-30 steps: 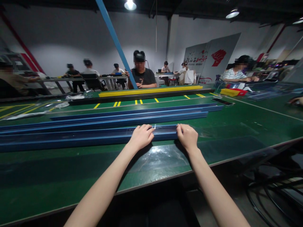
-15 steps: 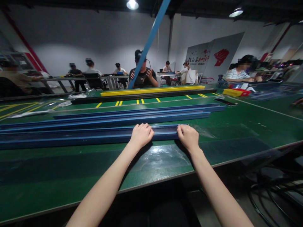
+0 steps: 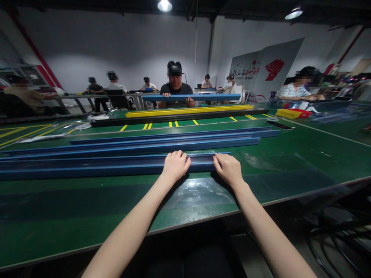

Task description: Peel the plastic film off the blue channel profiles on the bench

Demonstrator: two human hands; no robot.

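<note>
Blue rail (image 3: 116, 170) (nearest) beneath each grip (image 3: 175, 166)

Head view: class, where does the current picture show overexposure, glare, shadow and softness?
Head view: the left lamp is blown out; head view: glare whitens the table between the forearms; head view: shadows darken it beside the left hand and right hand; head view: the far right background looks soft.

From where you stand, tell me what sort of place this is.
Likely a workshop: blue channels lie on a long green worktable, with several people seated beyond under hanging lamps.
</note>
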